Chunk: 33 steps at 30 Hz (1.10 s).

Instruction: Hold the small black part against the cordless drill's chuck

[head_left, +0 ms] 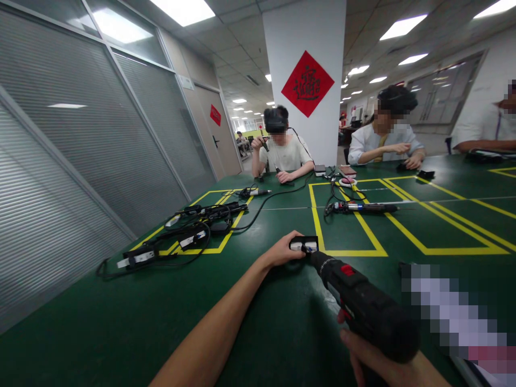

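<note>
Within left grip (285, 249), black case (305, 239); within right grip (360, 341), drill (365, 298).

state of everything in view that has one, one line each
Left hand: closed on small black case
Right hand: wrapped around power drill
Power drill: nose at the case; whether running, cannot tell
Small black case: held, white part showing
Long thin tool: lying flat
Ceiling lights: on
Door: shut
Blinds: lowered

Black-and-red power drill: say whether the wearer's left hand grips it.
No, the right hand grips the drill; the left hand holds a black-and-white block.
</note>
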### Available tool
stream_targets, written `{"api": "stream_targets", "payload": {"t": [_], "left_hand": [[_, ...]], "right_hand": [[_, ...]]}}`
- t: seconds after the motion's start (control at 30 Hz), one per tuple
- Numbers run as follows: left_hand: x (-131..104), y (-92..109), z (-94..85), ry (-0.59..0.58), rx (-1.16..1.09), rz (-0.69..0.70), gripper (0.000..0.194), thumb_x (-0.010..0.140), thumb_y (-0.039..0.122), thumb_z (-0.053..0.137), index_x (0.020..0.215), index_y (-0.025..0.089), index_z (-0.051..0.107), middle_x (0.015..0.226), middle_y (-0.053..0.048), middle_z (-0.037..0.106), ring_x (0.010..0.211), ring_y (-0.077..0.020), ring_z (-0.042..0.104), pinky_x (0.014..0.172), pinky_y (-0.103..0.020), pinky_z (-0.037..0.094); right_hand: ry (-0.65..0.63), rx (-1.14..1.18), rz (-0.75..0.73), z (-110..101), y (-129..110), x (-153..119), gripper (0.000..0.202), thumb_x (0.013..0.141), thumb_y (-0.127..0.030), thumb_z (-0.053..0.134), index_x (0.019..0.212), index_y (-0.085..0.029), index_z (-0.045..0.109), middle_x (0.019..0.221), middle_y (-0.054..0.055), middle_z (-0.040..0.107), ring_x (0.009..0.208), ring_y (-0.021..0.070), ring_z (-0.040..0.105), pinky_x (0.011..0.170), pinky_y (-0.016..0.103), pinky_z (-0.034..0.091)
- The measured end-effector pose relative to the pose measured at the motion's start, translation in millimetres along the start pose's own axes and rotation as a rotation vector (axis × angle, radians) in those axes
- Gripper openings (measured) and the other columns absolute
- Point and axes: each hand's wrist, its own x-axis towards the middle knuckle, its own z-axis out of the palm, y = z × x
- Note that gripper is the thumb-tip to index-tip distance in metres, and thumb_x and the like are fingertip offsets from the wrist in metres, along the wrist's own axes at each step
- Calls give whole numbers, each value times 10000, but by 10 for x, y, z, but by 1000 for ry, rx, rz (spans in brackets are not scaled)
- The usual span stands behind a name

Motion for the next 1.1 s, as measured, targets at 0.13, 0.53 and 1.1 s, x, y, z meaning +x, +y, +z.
{"api": "stream_targets", "payload": {"t": [0.13,0.53,1.1], "left_hand": [[7,-11,-2,-7,0,-6,485,632,217,623,1091,162,480,929,-19,563,801,-142,521,716,-248,416],[-20,89,1,16,3,-61,481,615,213,628,1074,166,493,916,-19,572,817,-162,522,743,-267,412],[-14,32,11,-11,-48,-23,478,634,200,616,1088,155,475,916,-18,562,793,-137,519,711,-244,412]], "right_hand": [[17,-52,-13,-10,-28,-16,262,805,-418,497,887,-179,562,467,-36,582,450,139,579,495,258,449],[39,-70,40,35,113,35,379,774,-522,480,887,-185,612,459,-30,585,423,138,563,456,247,427],[20,-118,7,35,209,79,343,791,-499,476,908,-209,616,432,-45,572,429,138,581,480,249,431]]}}
